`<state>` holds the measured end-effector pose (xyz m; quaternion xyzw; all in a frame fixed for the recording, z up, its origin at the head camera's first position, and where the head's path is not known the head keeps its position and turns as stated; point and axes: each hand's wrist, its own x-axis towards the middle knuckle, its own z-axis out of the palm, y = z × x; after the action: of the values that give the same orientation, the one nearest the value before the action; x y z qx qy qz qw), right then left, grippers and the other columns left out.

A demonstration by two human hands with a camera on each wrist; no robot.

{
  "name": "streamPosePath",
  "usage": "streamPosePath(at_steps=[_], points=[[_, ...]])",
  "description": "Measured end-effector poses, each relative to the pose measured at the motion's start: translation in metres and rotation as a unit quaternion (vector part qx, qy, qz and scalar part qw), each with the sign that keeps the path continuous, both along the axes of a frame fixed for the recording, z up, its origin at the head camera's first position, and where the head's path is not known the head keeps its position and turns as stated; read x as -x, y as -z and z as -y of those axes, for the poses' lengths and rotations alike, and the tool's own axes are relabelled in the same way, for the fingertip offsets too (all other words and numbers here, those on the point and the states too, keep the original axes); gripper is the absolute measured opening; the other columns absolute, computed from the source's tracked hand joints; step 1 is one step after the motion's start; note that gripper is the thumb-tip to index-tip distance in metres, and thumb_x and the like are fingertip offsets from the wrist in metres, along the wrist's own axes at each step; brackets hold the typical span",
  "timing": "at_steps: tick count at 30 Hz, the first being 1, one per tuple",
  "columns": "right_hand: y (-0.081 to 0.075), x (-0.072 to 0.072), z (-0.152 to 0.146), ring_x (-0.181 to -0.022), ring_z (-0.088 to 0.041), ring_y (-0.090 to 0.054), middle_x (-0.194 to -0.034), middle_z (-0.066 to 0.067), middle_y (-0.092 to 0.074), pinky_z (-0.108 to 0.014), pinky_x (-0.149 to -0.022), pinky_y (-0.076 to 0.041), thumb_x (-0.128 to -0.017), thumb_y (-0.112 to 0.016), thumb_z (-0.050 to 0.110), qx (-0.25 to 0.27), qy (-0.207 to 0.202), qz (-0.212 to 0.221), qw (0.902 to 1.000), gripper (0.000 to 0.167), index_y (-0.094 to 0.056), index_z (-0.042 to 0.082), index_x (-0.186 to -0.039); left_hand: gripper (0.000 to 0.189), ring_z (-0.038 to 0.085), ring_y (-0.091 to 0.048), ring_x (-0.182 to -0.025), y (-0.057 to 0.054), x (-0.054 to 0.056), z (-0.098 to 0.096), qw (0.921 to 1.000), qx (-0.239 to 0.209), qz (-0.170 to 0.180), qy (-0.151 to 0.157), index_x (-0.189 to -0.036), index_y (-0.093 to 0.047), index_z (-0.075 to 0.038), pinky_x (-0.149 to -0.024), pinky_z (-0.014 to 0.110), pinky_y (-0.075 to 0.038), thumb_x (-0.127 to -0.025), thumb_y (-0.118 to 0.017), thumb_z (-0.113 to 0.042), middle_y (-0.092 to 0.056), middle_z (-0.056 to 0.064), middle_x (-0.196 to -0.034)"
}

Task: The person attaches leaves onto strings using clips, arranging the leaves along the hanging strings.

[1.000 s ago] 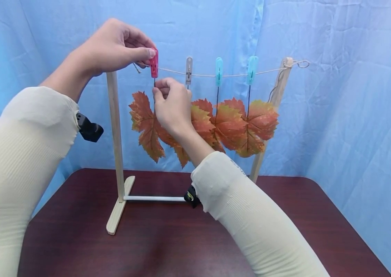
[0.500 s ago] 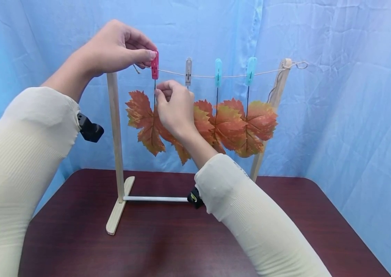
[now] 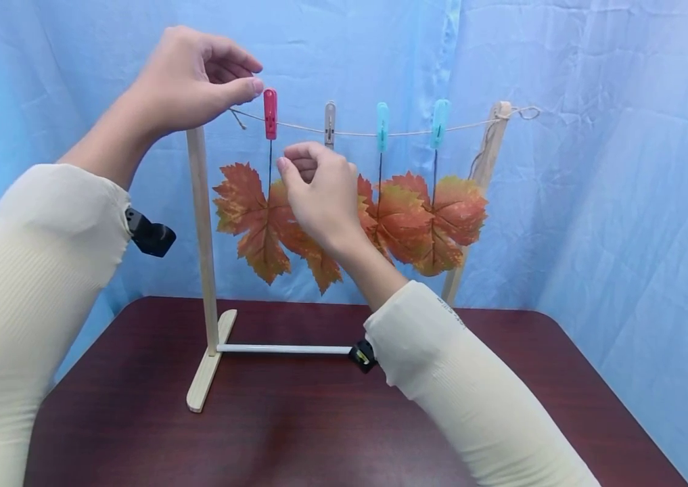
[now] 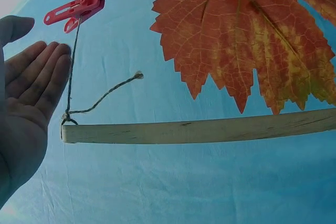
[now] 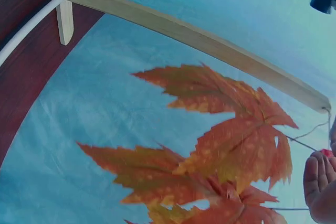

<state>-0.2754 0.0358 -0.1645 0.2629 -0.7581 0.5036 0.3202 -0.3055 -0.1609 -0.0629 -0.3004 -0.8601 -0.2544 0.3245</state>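
Note:
A red clothespin (image 3: 270, 115) clips the dark stem of an orange leaf (image 3: 261, 220) to the string. My left hand (image 3: 197, 81) is just left of that pin, thumb and fingers apart; the left wrist view also shows a gap between hand and clothespin (image 4: 76, 11). To the right of the stem, my right hand (image 3: 322, 193) hovers in front of the leaves with its fingers loosely bent and nothing held. It partly hides a second leaf, which hangs below a grey clothespin (image 3: 330, 125). Further right, two turquoise clothespins (image 3: 383, 127) hold more leaves (image 3: 456, 216).
The string (image 3: 356, 134) runs between two wooden posts (image 3: 202, 237) joined low down by a white rod (image 3: 283, 349). This stand rests on a dark red-brown table (image 3: 246, 433). Blue cloth (image 3: 624, 169) hangs behind.
My left hand has let go of the red clothespin and moved left. My right hand has left the stem and drawn back to the right. The leaf hangs from the pin.

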Motion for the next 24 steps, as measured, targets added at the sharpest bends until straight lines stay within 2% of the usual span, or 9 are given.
streamPosePath(at_steps=[4, 8, 13, 19, 24], points=[[-0.001, -0.006, -0.012, -0.087, -0.012, -0.070, -0.100, -0.007, -0.076, -0.023, -0.078, -0.056, -0.101, -0.067, 0.016, 0.003, -0.010, -0.011, 0.9999, 0.022, -0.072, 0.000, -0.115, 0.038, 0.007, -0.060, -0.090, 0.005, -0.006, 0.004, 0.9988, -0.010, -0.047, 0.002, -0.126, -0.072, -0.004, -0.083, 0.015, -0.048, -0.100, -0.067, -0.031, -0.068, 0.003, -0.106], [-0.001, -0.009, -0.029, -0.088, -0.015, -0.072, -0.101, -0.009, -0.076, -0.024, -0.081, -0.057, -0.100, -0.068, 0.013, -0.007, -0.002, -0.038, 0.9993, 0.022, -0.072, -0.002, -0.116, 0.034, 0.006, -0.060, -0.087, 0.013, -0.013, 0.011, 0.9975, -0.016, -0.068, 0.014, -0.122, -0.073, -0.003, -0.080, 0.015, -0.047, -0.098, -0.069, -0.028, -0.068, -0.003, -0.101], [0.002, -0.009, -0.056, -0.089, -0.017, -0.072, -0.102, -0.011, -0.076, -0.025, -0.082, -0.058, -0.099, -0.069, 0.012, -0.011, 0.031, -0.071, 0.9970, 0.021, -0.073, -0.002, -0.114, 0.030, 0.005, -0.062, -0.085, 0.024, -0.021, 0.021, 0.9956, -0.017, -0.087, 0.032, -0.118, -0.074, -0.002, -0.080, 0.013, -0.046, -0.097, -0.072, -0.022, -0.067, -0.009, -0.098], [0.006, -0.009, -0.096, -0.089, -0.017, -0.072, -0.102, -0.011, -0.076, -0.025, -0.082, -0.057, -0.099, -0.069, 0.014, 0.007, 0.060, -0.070, 0.9957, 0.022, -0.073, -0.001, -0.115, 0.027, 0.002, -0.062, -0.084, 0.045, -0.031, 0.035, 0.9945, -0.018, -0.097, 0.037, -0.116, -0.075, -0.002, -0.079, 0.011, -0.047, -0.094, -0.075, -0.017, -0.071, 0.002, -0.098], [0.015, -0.009, -0.127, -0.084, -0.011, -0.071, -0.099, -0.012, -0.077, -0.020, -0.077, -0.056, -0.098, -0.070, 0.013, 0.014, 0.099, -0.094, 0.9906, 0.021, -0.074, -0.002, -0.112, 0.024, 0.000, -0.065, -0.083, 0.067, -0.035, 0.044, 0.9951, -0.029, -0.081, 0.049, -0.114, -0.076, -0.001, -0.079, 0.011, -0.048, -0.092, -0.076, -0.010, -0.073, 0.005, -0.096]])
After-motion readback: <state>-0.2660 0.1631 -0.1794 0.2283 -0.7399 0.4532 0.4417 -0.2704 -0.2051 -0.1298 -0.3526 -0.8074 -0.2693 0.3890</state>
